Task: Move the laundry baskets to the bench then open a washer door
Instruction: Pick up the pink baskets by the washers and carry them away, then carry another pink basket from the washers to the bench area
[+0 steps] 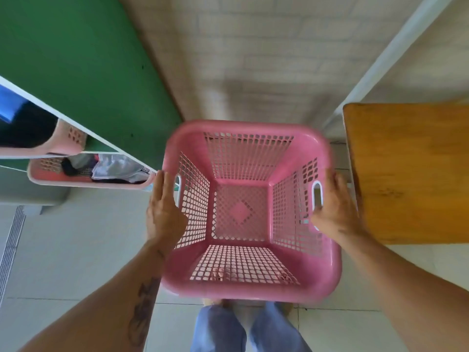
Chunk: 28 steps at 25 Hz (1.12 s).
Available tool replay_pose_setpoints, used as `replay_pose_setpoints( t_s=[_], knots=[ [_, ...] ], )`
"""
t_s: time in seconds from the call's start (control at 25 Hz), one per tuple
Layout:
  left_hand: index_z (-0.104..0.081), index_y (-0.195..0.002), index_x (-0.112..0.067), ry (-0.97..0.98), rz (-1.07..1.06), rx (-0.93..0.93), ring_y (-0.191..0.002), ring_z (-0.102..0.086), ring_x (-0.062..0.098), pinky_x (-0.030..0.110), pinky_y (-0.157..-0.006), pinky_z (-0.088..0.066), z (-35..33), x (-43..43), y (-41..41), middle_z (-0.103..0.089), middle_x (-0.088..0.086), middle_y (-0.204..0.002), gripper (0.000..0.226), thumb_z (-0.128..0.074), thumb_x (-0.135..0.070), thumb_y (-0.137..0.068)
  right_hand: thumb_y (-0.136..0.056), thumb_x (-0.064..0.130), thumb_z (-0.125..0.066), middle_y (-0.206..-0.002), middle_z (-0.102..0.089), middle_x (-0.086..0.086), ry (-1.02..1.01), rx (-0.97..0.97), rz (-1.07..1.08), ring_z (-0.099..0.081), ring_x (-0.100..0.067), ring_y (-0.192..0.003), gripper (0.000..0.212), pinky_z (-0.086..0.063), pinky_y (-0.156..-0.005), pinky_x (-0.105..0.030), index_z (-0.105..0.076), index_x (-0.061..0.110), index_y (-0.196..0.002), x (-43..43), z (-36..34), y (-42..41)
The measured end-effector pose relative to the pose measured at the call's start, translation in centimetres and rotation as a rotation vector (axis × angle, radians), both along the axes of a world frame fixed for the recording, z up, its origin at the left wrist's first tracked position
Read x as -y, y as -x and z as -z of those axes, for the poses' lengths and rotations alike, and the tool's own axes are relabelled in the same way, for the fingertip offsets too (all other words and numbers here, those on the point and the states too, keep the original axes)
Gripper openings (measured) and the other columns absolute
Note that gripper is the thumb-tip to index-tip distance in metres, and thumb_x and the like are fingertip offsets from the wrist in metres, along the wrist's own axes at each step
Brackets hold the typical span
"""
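Note:
I look down into an empty pink laundry basket [250, 292] with perforated walls and white-edged handle slots, in the middle of the head view. My left hand [162, 212] lies flat against its left side, fingers stretched along the rim. On the right rim, by the handle slot, my right hand [335, 209] presses inward. The basket is held between both hands, above my legs, and it looks blurred. The wooden bench [411, 174] is directly right of the basket, almost touching it. No washer is visible.
At the left stands a white shelf [76, 123] holding another pink basket [86, 180] with clothes in it, and a second one [68, 138] above. A green wall [83, 59] is behind the shelf. A white metal post [380, 62] runs by the bench. The floor is pale tile.

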<state>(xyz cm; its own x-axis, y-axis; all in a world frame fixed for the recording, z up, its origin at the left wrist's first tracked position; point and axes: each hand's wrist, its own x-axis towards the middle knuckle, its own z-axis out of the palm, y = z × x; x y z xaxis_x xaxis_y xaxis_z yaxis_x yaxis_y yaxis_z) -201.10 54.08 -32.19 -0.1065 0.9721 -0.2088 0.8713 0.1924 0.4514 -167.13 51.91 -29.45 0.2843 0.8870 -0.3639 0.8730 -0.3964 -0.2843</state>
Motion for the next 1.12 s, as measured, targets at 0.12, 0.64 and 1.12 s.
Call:
replay_pose_setpoints(
  t_s=[0.12,0.64,1.12],
  knots=[
    [-0.015,-0.148,-0.042,0.070,0.050,0.043,-0.124,-0.047,0.039,0.053,-0.079,-0.057,-0.9,0.0,0.3,-0.033,0.006,-0.150,0.108,-0.040,0.014,-0.059,-0.070,0.006,-0.072,-0.125,-0.044,-0.006,0.044,-0.056,-0.026,-0.053,-0.026,-0.114,0.082,-0.051,-0.076,-0.034,-0.028,0.022,-0.138,0.3,-1.2,-0.1],
    [-0.053,-0.132,-0.010,0.293,0.614,0.042,-0.095,-0.065,0.020,0.019,-0.075,-0.050,-30.7,0.5,-20.1,-0.061,0.003,-0.124,0.045,-0.050,-0.002,-0.088,-0.089,0.026,-0.060,-0.154,-0.033,-0.012,0.033,-0.212,0.379,-0.033,-0.026,-0.141,0.066,-0.029,-0.110,-0.033,-0.035,0.008,-0.148,17.0,-31.2,-10.7],
    [-0.027,-0.150,-0.020,0.108,1.243,-0.040,-0.118,-0.051,0.023,0.028,-0.078,-0.046,-44.7,23.9,-58.4,-0.035,0.004,-0.153,0.058,-0.043,-0.019,-0.094,-0.092,0.039,-0.051,-0.161,-0.020,-0.006,-0.221,-0.033,0.691,-0.020,-0.023,-0.147,0.070,-0.019,-0.117,-0.036,-0.023,0.017,-0.152,46.8,-42.1,-37.1]
  ],
)
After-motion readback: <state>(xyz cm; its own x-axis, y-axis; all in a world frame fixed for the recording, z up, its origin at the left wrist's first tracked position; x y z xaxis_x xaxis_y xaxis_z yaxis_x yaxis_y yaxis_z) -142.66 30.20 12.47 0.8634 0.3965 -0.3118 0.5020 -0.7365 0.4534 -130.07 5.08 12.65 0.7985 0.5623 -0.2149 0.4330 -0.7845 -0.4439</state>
